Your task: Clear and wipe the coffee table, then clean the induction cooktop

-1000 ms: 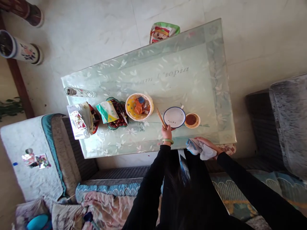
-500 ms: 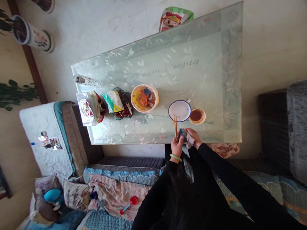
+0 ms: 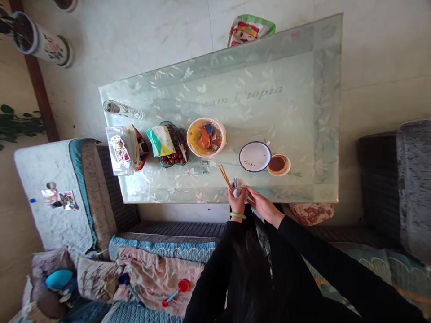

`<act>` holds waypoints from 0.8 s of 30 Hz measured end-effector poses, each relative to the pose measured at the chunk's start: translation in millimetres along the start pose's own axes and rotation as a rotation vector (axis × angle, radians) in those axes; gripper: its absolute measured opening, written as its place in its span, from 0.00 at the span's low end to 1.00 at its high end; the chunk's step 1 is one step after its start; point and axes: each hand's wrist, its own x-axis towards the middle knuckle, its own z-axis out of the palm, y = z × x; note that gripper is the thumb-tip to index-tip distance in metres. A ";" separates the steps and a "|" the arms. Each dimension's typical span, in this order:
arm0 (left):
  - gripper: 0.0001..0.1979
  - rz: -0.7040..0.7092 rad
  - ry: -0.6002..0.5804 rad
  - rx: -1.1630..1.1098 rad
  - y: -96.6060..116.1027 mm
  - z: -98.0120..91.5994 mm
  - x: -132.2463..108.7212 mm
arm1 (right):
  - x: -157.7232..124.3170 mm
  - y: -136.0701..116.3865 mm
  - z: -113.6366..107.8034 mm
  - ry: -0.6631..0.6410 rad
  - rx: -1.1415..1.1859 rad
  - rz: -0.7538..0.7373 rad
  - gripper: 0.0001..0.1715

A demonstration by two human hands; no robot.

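Head view: the left hand (image 3: pixel 237 204) is closed around two chopsticks (image 3: pixel 225 176), which stick out over the table (image 3: pixel 289 119), upper ends apart from the plate (image 3: pixel 255 154). A bunched cloth (image 3: pixel 239 188) sits between the left hand and the right hand (image 3: pixel 264 205), against the left. The right hand's fingers are stretched out to the cloth; whether they grip it, I cannot tell. Both hands are at the table's near edge. The plate holds dark specks, and a bowl (image 3: pixel 280 173) of brown sauce stands just beside it.
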 end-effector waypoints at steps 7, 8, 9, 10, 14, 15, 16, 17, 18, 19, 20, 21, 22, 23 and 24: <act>0.30 0.122 0.083 0.169 14.7 -12.1 43.7 | 36.6 -50.4 -143.1 0.630 -0.199 -0.066 0.27; 0.30 0.132 0.103 0.190 15.3 -11.1 47.3 | 47.9 -59.5 -157.7 0.648 -0.230 -0.069 0.24; 0.30 0.140 0.122 0.205 15.5 -9.3 50.1 | 58.8 -67.7 -168.8 0.637 -0.263 -0.057 0.20; 0.30 0.144 0.137 0.213 15.5 -7.0 52.2 | 68.7 -74.6 -176.8 0.603 -0.291 -0.033 0.17; 0.28 0.117 0.143 0.216 14.9 2.7 55.9 | 91.1 -89.2 -187.1 0.515 -0.337 0.021 0.14; 0.27 0.114 0.142 0.227 14.6 4.1 56.1 | 92.4 -90.4 -187.2 0.505 -0.335 0.006 0.14; 0.26 0.120 0.145 0.244 14.1 5.0 56.1 | 92.4 -91.1 -187.1 0.486 -0.335 -0.009 0.14; 0.25 0.132 0.153 0.263 13.3 5.5 56.0 | 91.5 -91.5 -187.2 0.461 -0.337 -0.022 0.14; 0.24 0.148 0.164 0.281 12.2 5.7 55.8 | 89.9 -91.7 -187.7 0.433 -0.338 -0.032 0.13; 0.23 0.162 0.176 0.294 10.8 5.6 55.5 | 87.8 -92.0 -188.7 0.409 -0.340 -0.038 0.12; 0.23 0.168 0.185 0.306 9.1 5.5 55.3 | 85.3 -92.4 -190.4 0.394 -0.342 -0.044 0.12; 0.23 0.166 0.190 0.314 7.4 5.5 54.9 | 82.4 -93.2 -192.9 0.392 -0.343 -0.053 0.11; 0.23 0.158 0.191 0.320 5.9 5.6 54.6 | 79.1 -94.6 -196.0 0.397 -0.345 -0.070 0.12; 0.24 0.150 0.188 0.323 4.5 6.0 54.1 | 75.5 -96.7 -199.7 0.403 -0.347 -0.091 0.14; 0.25 0.143 0.185 0.326 3.5 6.6 53.6 | 71.8 -99.7 -203.7 0.408 -0.355 -0.112 0.16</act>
